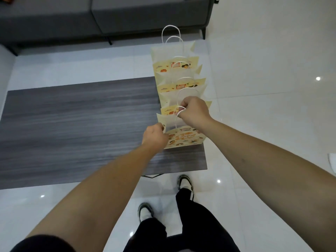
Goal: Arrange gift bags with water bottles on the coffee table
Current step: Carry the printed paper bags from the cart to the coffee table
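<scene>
Several pale yellow gift bags with cartoon prints and white rope handles stand in a row along the right edge of the dark wood-grain coffee table. The nearest gift bag stands open at the row's front end. My left hand pinches that bag's left top edge. My right hand grips its white rope handles above the opening. The farthest bag stands at the table's back corner. No water bottle shows; the bags' insides are hidden from this angle.
A grey sofa runs along the far side beyond a strip of glossy white tile floor. My feet in light shoes stand just off the table's near right corner. A white object lies at the right frame edge.
</scene>
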The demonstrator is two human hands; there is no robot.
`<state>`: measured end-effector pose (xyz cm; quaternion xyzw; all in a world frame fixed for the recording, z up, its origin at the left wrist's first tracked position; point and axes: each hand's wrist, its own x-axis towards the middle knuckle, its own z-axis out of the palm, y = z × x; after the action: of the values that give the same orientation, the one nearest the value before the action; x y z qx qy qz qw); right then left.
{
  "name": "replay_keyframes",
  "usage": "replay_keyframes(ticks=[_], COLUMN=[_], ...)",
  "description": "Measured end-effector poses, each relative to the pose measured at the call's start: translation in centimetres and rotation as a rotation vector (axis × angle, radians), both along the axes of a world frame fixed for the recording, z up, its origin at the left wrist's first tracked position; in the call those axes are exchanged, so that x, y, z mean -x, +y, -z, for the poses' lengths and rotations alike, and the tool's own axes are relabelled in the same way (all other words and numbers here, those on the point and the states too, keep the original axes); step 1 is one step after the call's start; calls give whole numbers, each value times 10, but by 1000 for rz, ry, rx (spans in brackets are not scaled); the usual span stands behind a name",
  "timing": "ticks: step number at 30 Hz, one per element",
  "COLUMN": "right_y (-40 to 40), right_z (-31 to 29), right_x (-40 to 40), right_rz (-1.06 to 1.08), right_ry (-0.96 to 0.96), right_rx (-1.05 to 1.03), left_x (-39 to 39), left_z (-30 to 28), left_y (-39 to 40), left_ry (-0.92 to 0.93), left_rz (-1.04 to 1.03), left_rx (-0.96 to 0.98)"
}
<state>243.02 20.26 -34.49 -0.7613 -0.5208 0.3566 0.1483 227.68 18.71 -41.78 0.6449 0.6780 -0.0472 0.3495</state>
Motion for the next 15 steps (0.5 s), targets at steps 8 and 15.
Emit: replay_keyframes(ticks=[8, 15], right_y=[-40, -87], right_z=[-18, -73], right_x=[24, 47], right_rz=[137, 299], right_ry=[-49, -167], right_rx=[11, -63], left_x=[22, 40], left_z=[-18, -95], left_y=[-9, 0], left_ry=[-101, -165], left_rz=[132, 336], left_rx=[-8, -215])
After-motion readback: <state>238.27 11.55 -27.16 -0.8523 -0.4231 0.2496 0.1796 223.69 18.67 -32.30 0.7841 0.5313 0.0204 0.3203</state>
